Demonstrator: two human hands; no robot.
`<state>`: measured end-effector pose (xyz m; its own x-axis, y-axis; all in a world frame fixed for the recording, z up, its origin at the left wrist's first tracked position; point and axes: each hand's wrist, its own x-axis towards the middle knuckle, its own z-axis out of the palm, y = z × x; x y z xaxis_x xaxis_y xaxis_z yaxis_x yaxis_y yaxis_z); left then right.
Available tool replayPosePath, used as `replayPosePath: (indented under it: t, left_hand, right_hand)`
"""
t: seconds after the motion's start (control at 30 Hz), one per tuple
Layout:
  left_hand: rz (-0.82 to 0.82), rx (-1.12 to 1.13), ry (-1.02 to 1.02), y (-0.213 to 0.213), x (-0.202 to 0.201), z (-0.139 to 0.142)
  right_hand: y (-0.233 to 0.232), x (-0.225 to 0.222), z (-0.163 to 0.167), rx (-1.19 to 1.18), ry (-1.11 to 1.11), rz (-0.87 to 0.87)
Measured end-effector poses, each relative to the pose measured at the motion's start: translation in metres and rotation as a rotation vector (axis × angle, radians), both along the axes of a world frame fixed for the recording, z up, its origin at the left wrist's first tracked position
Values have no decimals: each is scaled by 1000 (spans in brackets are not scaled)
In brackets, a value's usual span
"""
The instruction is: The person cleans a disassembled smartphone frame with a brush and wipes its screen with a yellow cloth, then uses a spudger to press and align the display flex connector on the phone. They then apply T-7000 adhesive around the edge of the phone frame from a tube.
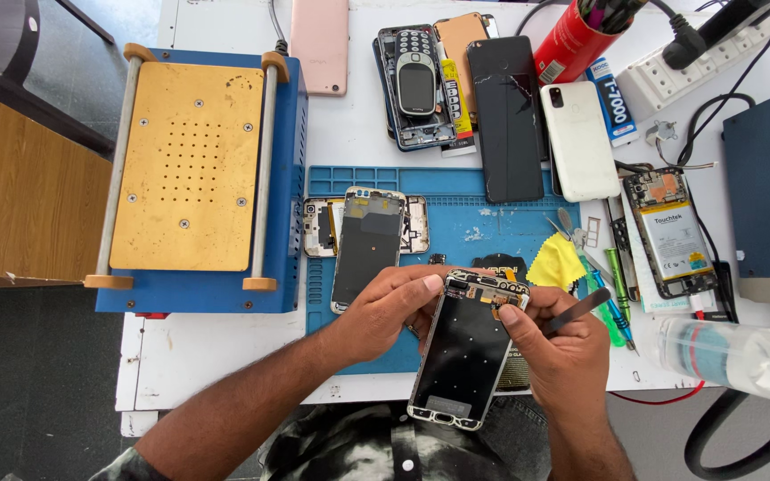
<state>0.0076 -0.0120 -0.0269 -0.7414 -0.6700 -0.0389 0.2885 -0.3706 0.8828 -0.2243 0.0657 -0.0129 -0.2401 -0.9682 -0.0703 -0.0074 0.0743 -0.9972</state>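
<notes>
My left hand [383, 313] grips the upper left side of an opened phone frame [462, 356] with a dark inner plate, held tilted above the table's front edge. My right hand [563, 352] pinches the frame's top right corner and also holds a thin dark tool [578, 310] that sticks out to the right. The frame's lower end hangs over my lap.
A blue work mat [465, 214] carries another bare phone frame [367, 245], a yellow cloth [556, 263] and small tools. A blue machine with a brass plate [191, 165] stands at left. Several phones, a red cup [572, 40], a power strip [679, 71] and a clear bottle [737, 356] lie around.
</notes>
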Motion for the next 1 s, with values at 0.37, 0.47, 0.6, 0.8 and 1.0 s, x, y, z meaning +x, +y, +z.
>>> replayPosePath:
  t: [0.37, 0.47, 0.6, 0.8, 1.0]
  left_hand:
    - [70, -72, -59, 4, -3, 14]
    - [145, -46, -147, 5, -10, 14]
    - [136, -116, -222, 4, -9, 11]
    - [118, -51, -178, 5, -8, 10]
    - [46, -42, -129, 6, -12, 5]
  right_hand:
    - [2, 5, 2, 37, 50, -1]
    - [3, 6, 0, 52, 58, 3]
    - [2, 5, -4, 41, 29, 1]
    - [2, 6, -4, 96, 29, 14]
    - [6, 1, -3, 124, -89, 11]
